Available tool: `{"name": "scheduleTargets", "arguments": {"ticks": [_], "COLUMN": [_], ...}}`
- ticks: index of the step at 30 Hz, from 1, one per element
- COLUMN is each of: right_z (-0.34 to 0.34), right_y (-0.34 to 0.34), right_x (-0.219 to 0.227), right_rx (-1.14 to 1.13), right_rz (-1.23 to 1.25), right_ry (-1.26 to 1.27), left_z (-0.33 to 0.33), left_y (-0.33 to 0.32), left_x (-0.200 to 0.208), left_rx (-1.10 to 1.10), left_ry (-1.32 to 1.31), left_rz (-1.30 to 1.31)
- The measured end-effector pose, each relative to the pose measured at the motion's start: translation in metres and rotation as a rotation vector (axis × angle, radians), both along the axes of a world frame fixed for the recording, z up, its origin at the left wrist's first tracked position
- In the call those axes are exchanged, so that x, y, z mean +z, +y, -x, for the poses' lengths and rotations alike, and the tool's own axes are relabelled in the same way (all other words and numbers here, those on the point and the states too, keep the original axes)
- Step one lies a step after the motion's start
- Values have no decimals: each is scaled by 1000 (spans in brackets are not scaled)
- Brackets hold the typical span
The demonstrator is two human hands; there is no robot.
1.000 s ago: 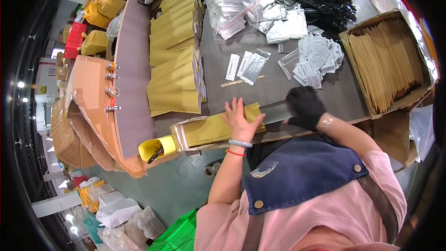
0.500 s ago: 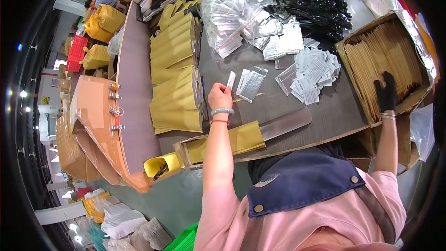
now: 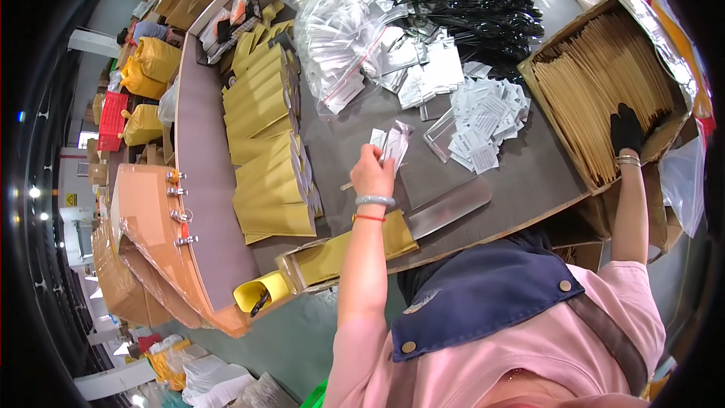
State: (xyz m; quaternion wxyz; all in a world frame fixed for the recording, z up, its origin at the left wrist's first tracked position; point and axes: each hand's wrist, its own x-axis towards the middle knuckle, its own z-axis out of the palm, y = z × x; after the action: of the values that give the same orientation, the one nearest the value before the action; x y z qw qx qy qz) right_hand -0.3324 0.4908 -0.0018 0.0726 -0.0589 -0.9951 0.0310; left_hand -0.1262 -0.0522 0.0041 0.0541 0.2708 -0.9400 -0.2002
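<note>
My bare left hand, with a grey bangle and a red cord at the wrist, is closed on small silver-and-white packets over the middle of the table. My right hand, in a black glove, rests with outstretched fingers on upright brown padded envelopes in an open carton. Below my left hand, a yellow-brown mailer lies along the table's front edge, with a metal plate beyond its right end. A heap of white printed cards lies to the right of the packets.
Yellow-brown mailers are stacked in rows at the left. Behind lie a clear bag of white packets, flat silver-white packets and black long-handled items. A yellow holder hangs at the front-left corner.
My left hand has moved right to the packets that lay on the table and now grips them with the slim white one. My gloved right hand has shifted slightly within the carton.
</note>
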Motion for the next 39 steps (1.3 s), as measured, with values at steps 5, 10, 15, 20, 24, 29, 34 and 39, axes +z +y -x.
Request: {"name": "scheduleTargets", "arguments": {"ticks": [5, 10, 15, 20, 24, 29, 34, 39], "right_z": [-1, -2, 16, 38, 55, 86, 93, 83], "right_y": [17, -32, -150, -230, -272, -302, -289, -268], "right_x": [2, 31, 70, 86, 90, 68, 56, 69], "right_rx": [-29, 134, 537, 540, 630, 599, 713, 663], "right_rz": [44, 148, 401, 477, 257, -96, -70, 409], "right_ry": [164, 432, 424, 263, 201, 91, 243, 261], "left_z": [-33, -56, -3, 35, 35, 34, -2, -61], "left_y": [28, 67, 89, 123, 126, 117, 80, 59], "left_x": [48, 45, 34, 12, 0, -4, 44, 33], "left_rx": [-169, -574, -539, -512, -458, -424, -232, -478], "left_ry": [127, 104, 352, 310, 217, 240, 175, 33], "left_rz": [-622, -74, -241, -135, -157, -261, -833, -151]}}
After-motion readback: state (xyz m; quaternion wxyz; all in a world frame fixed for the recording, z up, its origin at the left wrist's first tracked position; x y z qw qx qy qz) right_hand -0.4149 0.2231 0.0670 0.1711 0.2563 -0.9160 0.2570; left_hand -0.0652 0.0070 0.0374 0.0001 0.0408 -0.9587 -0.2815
